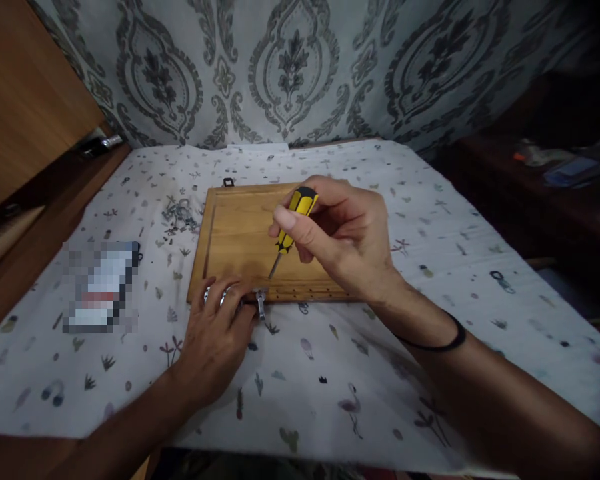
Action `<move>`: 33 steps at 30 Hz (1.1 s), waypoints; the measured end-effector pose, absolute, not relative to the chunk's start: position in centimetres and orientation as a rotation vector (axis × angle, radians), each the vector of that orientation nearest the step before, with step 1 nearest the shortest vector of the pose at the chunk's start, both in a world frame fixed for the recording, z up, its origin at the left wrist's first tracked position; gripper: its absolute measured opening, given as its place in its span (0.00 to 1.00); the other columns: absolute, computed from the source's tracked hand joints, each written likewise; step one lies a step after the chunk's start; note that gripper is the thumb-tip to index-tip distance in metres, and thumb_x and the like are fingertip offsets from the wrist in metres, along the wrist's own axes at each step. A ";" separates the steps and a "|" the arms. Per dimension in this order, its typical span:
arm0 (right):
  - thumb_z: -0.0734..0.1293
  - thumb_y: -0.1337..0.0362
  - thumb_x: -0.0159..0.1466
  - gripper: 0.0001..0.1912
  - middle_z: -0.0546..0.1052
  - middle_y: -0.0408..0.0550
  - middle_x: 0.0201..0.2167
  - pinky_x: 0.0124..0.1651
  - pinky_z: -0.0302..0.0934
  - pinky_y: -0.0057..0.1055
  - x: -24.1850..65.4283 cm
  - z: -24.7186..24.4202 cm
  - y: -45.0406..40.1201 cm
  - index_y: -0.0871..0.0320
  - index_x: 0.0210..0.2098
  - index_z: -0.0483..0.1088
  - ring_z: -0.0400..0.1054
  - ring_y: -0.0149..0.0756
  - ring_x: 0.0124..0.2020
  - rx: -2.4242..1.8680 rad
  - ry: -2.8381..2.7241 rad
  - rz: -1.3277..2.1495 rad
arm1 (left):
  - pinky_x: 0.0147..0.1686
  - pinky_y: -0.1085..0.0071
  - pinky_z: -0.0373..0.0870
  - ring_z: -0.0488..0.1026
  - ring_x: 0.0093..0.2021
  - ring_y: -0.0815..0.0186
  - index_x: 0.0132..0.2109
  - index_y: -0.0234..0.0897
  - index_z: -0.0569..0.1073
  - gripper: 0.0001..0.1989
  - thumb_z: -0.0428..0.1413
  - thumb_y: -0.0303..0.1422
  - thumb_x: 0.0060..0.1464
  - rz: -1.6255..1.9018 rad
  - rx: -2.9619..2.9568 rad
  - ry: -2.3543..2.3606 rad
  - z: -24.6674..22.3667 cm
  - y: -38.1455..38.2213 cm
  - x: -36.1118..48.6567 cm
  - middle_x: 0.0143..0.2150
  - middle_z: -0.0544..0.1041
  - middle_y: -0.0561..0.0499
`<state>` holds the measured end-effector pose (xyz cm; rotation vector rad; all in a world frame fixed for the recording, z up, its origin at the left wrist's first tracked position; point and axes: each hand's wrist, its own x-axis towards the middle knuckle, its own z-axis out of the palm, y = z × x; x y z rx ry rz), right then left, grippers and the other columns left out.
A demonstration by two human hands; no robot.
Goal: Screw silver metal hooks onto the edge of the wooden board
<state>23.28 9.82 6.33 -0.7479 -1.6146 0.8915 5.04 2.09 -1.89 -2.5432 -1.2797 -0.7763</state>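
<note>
A yellow-and-black screwdriver (297, 217) is pinched in my right hand (347, 230), its thin shaft slanting down and left. The tip hangs over the near edge of a wooden board (245, 227), close to a small metal hook (261, 304) there; I cannot tell whether they touch. My left hand (223, 333) lies over the board's near left corner, fingers bent and apart. Shiny metal pieces (225, 295) show between those fingers, partly hidden by them. Small dark holes run along the near edge, to the right of the hook.
Left of the board lies a loose pile of small metal pieces (180, 217). A blurred-out flat object (103, 287) rests farther left on the patterned cloth (310, 393). Wooden furniture (30, 93) stands at the left, and a patterned curtain (290, 73) hangs behind.
</note>
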 end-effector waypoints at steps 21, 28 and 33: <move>0.70 0.53 0.63 0.18 0.61 0.35 0.21 0.23 0.51 0.25 24.3 5.5 5.9 0.57 0.27 0.65 0.52 0.23 0.19 -0.951 -1.467 1.406 | 0.55 0.59 0.69 0.68 0.56 0.59 0.40 0.39 0.72 0.06 0.55 0.24 0.62 -1.201 -2.657 -1.487 -0.1 1.7 4.2 0.50 0.74 0.47; 0.70 0.59 0.60 0.10 0.72 0.42 0.27 0.32 0.55 0.27 23.5 4.5 4.8 0.61 0.34 0.74 0.62 0.29 0.29 -1.101 -1.631 1.636 | 0.51 0.63 0.70 0.70 0.53 0.62 0.38 0.41 0.74 0.05 0.55 0.27 0.63 -1.364 -2.765 -1.619 0.8 1.6 4.2 0.47 0.75 0.50; 0.70 0.61 0.59 0.08 0.71 0.41 0.26 0.32 0.56 0.27 23.7 3.9 4.6 0.61 0.32 0.74 0.62 0.29 0.28 -1.189 -1.655 1.636 | 0.56 0.62 0.68 0.66 0.57 0.61 0.41 0.41 0.71 0.06 0.54 0.24 0.63 -1.260 -2.692 -1.436 0.9 1.2 4.8 0.48 0.74 0.50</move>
